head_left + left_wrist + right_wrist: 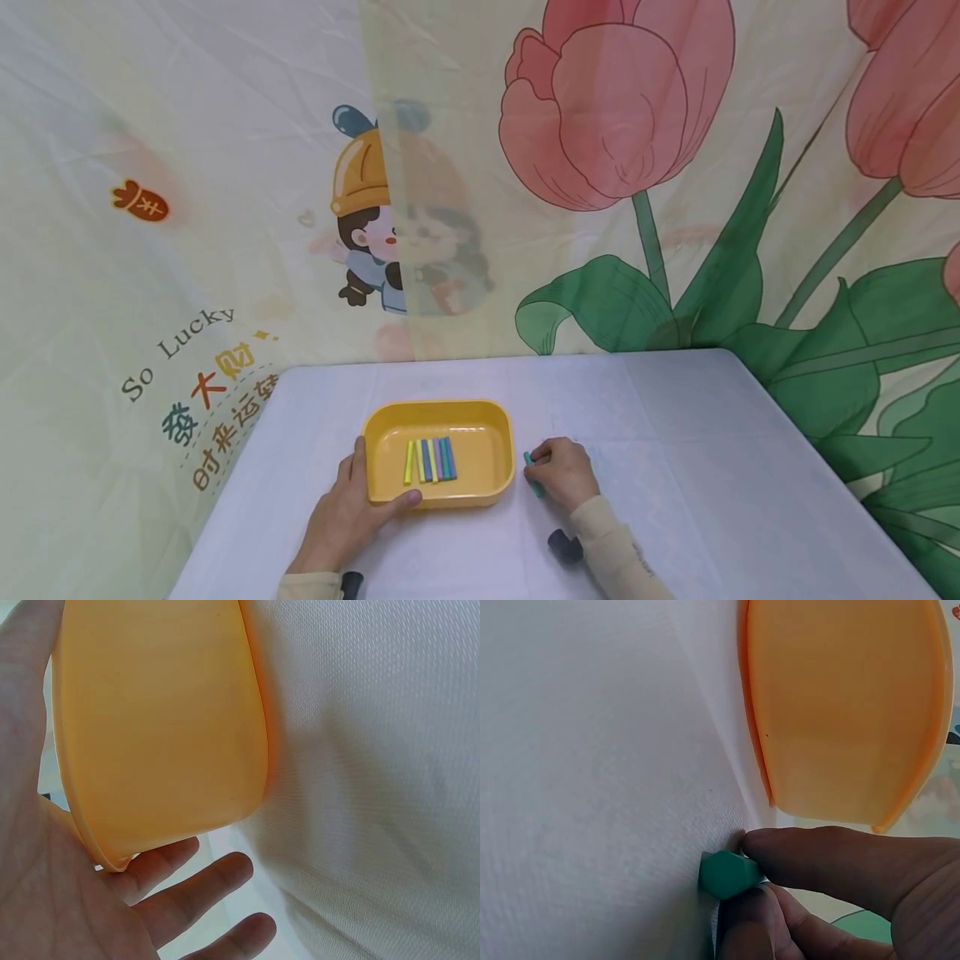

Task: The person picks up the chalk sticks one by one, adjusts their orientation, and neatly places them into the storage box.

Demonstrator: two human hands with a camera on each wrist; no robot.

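Note:
A yellow-orange rectangular tray (482, 450) stands on the table in the head view. Inside it several thin coloured sticks (429, 461), yellow, blue, purple and teal, lie side by side left of the middle. My left hand (345, 512) spans the tray's near left corner, thumb along the front rim and fingers at the left side; in the left wrist view the fingers extend loosely past the outer wall (165, 720). Right of the tray, my right hand (566, 473) pinches a green stick (727, 875) between thumb and fingers, close to the cloth. Its end looks hexagonal.
White cloth (637, 467) covers the table. A printed curtain (450, 333) with tulips and a cartoon figure hangs behind it. Dark wrist devices (564, 547) show at both of my cuffs.

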